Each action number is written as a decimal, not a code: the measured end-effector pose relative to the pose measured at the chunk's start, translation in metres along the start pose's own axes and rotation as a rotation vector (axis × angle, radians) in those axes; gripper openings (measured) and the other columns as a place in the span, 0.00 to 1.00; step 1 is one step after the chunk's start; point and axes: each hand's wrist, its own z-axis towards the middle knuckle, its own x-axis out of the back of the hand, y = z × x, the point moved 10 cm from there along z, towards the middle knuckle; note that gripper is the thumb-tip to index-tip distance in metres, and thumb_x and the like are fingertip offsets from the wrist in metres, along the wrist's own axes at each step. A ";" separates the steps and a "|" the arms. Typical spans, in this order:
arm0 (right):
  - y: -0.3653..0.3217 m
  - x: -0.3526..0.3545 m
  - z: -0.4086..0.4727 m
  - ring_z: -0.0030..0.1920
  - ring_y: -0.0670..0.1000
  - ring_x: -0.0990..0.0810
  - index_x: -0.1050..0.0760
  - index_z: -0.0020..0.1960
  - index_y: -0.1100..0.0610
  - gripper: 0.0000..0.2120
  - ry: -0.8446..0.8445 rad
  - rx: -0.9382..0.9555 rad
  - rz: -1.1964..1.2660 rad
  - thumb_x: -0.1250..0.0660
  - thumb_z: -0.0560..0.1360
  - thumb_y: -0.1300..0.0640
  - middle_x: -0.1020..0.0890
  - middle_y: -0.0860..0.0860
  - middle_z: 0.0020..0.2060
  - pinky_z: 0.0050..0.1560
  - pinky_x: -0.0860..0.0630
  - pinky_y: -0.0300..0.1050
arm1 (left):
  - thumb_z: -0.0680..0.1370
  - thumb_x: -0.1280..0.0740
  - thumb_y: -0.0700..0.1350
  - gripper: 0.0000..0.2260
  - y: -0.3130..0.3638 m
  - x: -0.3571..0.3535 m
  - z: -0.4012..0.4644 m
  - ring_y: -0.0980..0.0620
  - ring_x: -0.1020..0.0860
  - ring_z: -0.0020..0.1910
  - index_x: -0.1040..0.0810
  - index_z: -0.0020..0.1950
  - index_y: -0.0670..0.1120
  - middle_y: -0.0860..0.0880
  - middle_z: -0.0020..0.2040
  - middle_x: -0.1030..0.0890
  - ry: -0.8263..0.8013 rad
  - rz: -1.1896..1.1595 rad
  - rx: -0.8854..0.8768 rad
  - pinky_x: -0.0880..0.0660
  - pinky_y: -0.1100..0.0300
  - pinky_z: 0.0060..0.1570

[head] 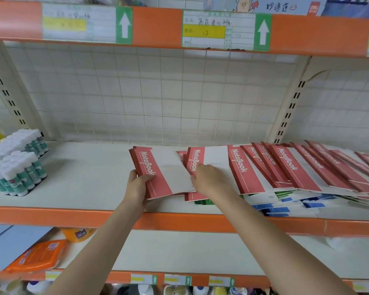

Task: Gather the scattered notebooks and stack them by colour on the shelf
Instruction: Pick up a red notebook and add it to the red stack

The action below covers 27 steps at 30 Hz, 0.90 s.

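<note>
- Your left hand (137, 186) grips a thin stack of red-and-white paper notebooks (158, 173) by its left edge, thumb curled over the red band of the top cover and fingers underneath; the stack is tilted, with its near end above the front part of the shelf.
- Your right hand (207, 177) lies palm-down with relaxed fingers on the white half of the next red-and-white notebook (209, 160), just to the right of the held stack and touching its right edge; it grasps nothing that can be seen.
- To the right of that hand, a fanned spread of more red-and-white notebooks (290, 169) overlaps across the cream metal shelf board (90, 179), reaching to the right edge of the view.
- Under that spread, near the shelf's front, blue-and-white notebooks (281, 207) and a green-covered notebook (202, 202) stick out.
- At the left end of the same shelf, well apart from the notebooks, stands a block of white-capped glue sticks with green labels (19, 162).
- The orange front strip of the shelf (51, 216) runs beneath your forearms.
- On the orange strip of the shelf above sits a white price label with a yellow field and a green arrow (224, 30).
</note>
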 end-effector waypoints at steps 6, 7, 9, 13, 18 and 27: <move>-0.008 -0.019 0.009 0.62 0.59 0.29 0.33 0.67 0.61 0.21 -0.025 0.024 -0.227 0.42 0.79 0.50 0.27 0.59 0.61 0.60 0.30 0.54 | 0.77 0.38 0.36 0.11 0.009 0.027 0.007 0.49 0.21 0.42 0.29 0.57 0.48 0.49 0.48 0.20 0.044 0.041 -0.040 0.25 0.57 0.36; -0.009 -0.020 0.010 0.63 0.60 0.30 0.35 0.68 0.61 0.24 -0.021 0.023 -0.259 0.41 0.79 0.46 0.28 0.60 0.63 0.61 0.31 0.55 | 0.77 0.38 0.36 0.11 0.009 0.031 0.008 0.49 0.21 0.43 0.29 0.58 0.47 0.49 0.48 0.20 0.046 0.024 -0.041 0.25 0.56 0.36; -0.006 -0.025 0.014 0.66 0.62 0.34 0.38 0.71 0.62 0.34 -0.052 0.011 -0.302 0.38 0.75 0.39 0.32 0.62 0.66 0.64 0.34 0.58 | 0.77 0.38 0.35 0.12 0.009 0.036 0.009 0.48 0.21 0.43 0.29 0.58 0.46 0.48 0.48 0.20 0.044 -0.021 -0.035 0.24 0.55 0.38; 0.005 -0.025 0.020 0.65 0.63 0.32 0.37 0.70 0.61 0.40 -0.069 -0.035 -0.288 0.34 0.70 0.35 0.30 0.61 0.64 0.63 0.33 0.59 | 0.77 0.38 0.35 0.11 0.009 0.036 0.010 0.48 0.20 0.43 0.28 0.57 0.46 0.47 0.48 0.19 0.023 -0.057 -0.035 0.24 0.55 0.37; -0.020 0.006 0.011 0.41 0.55 0.20 0.28 0.53 0.61 0.14 0.209 0.115 -0.272 0.44 0.81 0.50 0.19 0.55 0.45 0.31 0.37 0.42 | 0.76 0.38 0.34 0.11 0.006 0.031 0.011 0.48 0.19 0.42 0.27 0.55 0.46 0.47 0.47 0.19 -0.014 -0.058 -0.013 0.24 0.57 0.35; -0.074 0.027 -0.017 0.39 0.59 0.18 0.36 0.68 0.64 0.26 0.477 0.330 -0.424 0.42 0.70 0.73 0.18 0.57 0.40 0.32 0.34 0.47 | 0.77 0.36 0.37 0.08 0.000 0.001 0.007 0.48 0.19 0.43 0.27 0.55 0.46 0.46 0.49 0.19 -0.135 0.092 -0.006 0.23 0.57 0.38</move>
